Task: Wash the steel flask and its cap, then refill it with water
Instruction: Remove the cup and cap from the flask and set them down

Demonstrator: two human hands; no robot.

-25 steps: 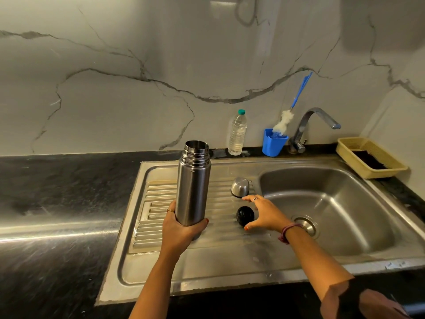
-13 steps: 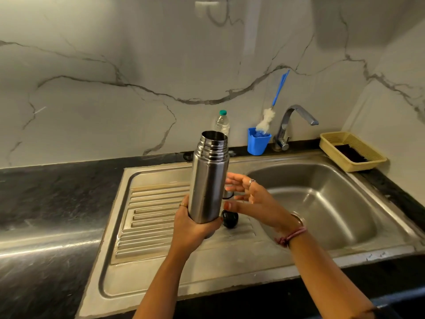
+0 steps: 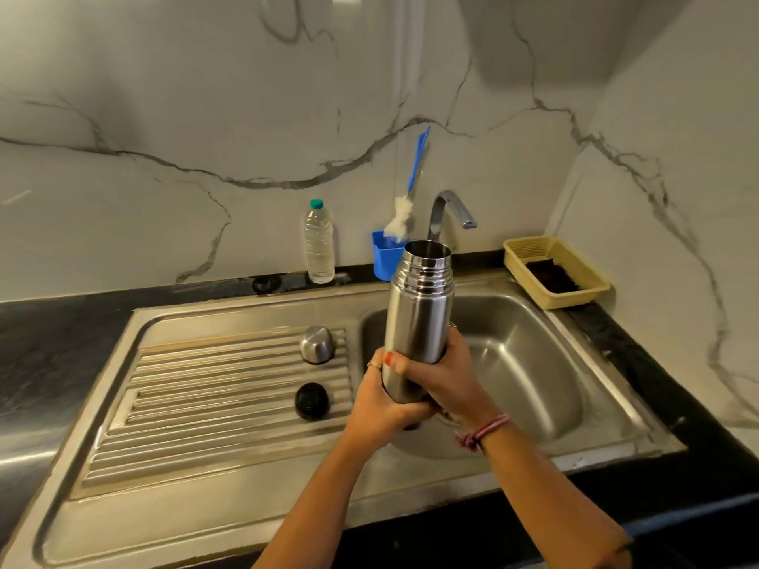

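- Both hands on the flask [image 3: 419,318]: left hand [image 3: 384,408] wrapped round the base from 7 o'clock, right hand [image 3: 441,377] curled round the lower body from 5 o'clock, thumb across the front.
- Flask upright, mouth open, no lid on; held over the near-left corner of the sink basin [image 3: 530,355], clear of the bottom.
- Tap [image 3: 449,207] at 12 o'clock from the mouth, spout pointing off toward 3; no water running that I can see.
- Handling, my read: rigid steel, won't give under a squeeze. Polished wall will get slick once wet or soapy. Looks empty so light now, bottom-heavy once filled.
- Best hold: low on the straight body, as now, one palm under the base as a stop. Avoid the threaded neck; narrow and ridged, poor purchase.
- Steel cap [image 3: 317,343] sits dome-up on the drainboard [image 3: 205,388] at 10 o'clock from my hands; black stopper [image 3: 311,400] at 9 o'clock, just beside my left hand. Both small and round, likely to roll on the ribs.
- Bottle brush [image 3: 404,211] stands in a blue holder [image 3: 384,256] at 11 o'clock on the bench [image 3: 61,342]; plastic water bottle [image 3: 319,244] left of it.
- Yellow tray [image 3: 591,260] at 2 o'clock.
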